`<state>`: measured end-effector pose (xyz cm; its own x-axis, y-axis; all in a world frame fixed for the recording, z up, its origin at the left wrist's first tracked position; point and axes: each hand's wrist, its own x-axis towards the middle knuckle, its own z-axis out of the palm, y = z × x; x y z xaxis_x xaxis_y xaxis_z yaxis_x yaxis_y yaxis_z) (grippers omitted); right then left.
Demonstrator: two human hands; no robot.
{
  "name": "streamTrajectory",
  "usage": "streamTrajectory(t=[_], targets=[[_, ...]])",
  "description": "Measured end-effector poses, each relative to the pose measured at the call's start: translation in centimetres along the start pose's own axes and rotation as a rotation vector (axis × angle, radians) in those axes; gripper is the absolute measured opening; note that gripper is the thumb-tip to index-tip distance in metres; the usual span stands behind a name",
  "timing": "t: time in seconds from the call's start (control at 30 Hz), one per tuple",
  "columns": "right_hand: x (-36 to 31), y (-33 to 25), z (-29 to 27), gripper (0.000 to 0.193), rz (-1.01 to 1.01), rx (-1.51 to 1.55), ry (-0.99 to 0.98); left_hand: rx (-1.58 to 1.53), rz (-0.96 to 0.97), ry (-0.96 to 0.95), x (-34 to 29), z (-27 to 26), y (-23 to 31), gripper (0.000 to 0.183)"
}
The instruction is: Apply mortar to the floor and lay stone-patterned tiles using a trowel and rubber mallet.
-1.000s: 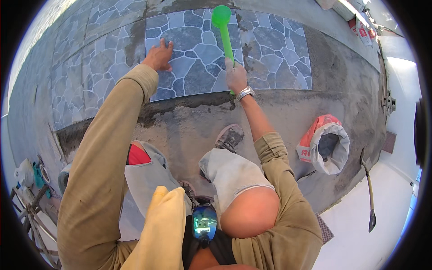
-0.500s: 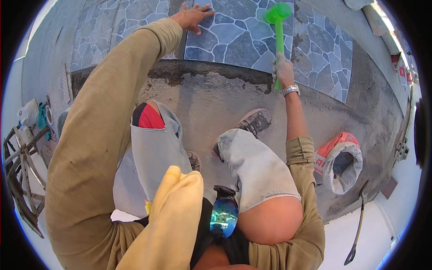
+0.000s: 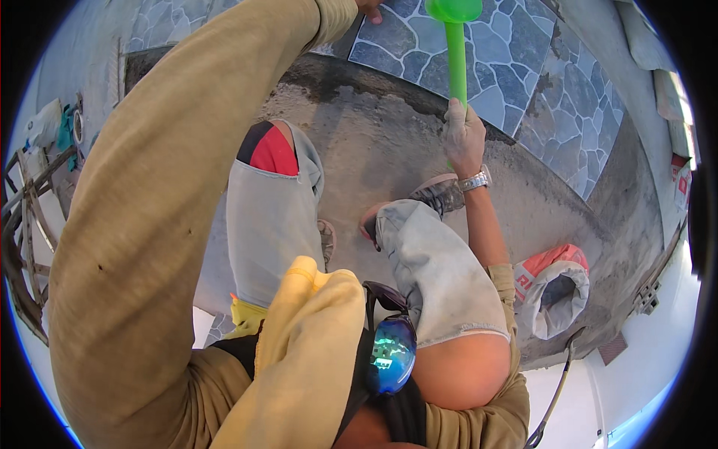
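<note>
Green and smooth, a mallet [image 3: 457, 63] lies over the far blue-grey tile [image 3: 497, 56], its pale veins outlining irregular stone shapes; the dusty right hand [image 3: 464, 138] wraps the handle, forearm stretched forward; the left arm arches far, its hand [image 3: 369, 7] mostly out of view, its grip impossible to tell; right, a crumpled sack [image 3: 542, 314] gapes on gritty floor [image 3: 359, 142].

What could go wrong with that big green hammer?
The green mallet in the right grip might crack the stone-patterned tile beneath it if it hits too hard. A stray swing could bump the left grip, which is bare and near the same tile. The open bag beside the right sleeve might tip if the elbow knocks it.
</note>
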<state>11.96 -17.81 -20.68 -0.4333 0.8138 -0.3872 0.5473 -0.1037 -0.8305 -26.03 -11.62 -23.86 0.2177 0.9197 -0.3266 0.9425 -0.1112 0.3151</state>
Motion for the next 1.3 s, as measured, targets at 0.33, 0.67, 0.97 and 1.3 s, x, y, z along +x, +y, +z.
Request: streamTrajectory(t=[0.33, 0.67, 0.97, 1.3], targets=[[-0.3, -2.3, -0.4, 0.048, -0.035, 0.006, -0.041, 0.151, -0.14, 0.028, -0.6, -1.1, 6.1, 0.11], [-3.0, -1.0, 0.8, 0.045, -0.092, -0.064, -0.119, 0.229, -0.171, 0.104, -1.0, 0.3, 3.9, 0.102], [-3.0, -1.3, 1.1, 0.047, -0.119, -0.006, -0.145, 0.207, -0.216, 0.086, -0.6, -0.4, 3.4, 0.092], [-2.8, 0.8, 0.0, 0.048, -0.159, -0.047, -0.134, 0.203, -0.197, 0.09, 1.1, 0.2, 3.9, 0.106]])
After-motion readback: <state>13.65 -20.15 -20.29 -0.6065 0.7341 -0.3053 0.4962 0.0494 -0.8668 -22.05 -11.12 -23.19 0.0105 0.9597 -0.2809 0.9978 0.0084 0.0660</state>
